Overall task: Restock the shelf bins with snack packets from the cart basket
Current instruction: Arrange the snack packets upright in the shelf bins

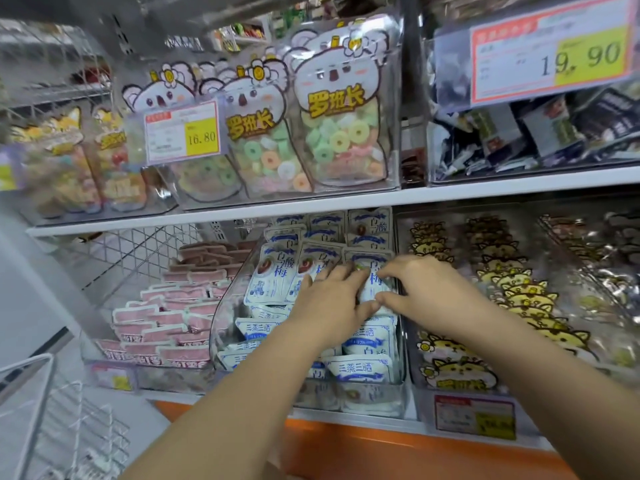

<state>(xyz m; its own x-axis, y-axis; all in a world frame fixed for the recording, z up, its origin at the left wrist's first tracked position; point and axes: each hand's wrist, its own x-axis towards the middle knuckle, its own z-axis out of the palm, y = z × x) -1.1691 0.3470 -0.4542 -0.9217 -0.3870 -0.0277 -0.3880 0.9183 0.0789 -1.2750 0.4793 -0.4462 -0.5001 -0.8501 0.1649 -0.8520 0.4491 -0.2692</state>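
Wire cart basket [27,393], lower left: contents not visible. Left hand [332,299] and right hand [426,289]: both pinch one white-and-blue snack packet [372,284] by its edges, over the clear bin [221,313]. Bin nearly full; restocking seemingly well advanced, this packet unsettled.

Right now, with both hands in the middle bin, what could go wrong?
1. The blue-and-white packet pinched between the left hand and right hand may knock over the upright packets beside it.
2. The loose packets piled at the front of the clear bin could slide out.
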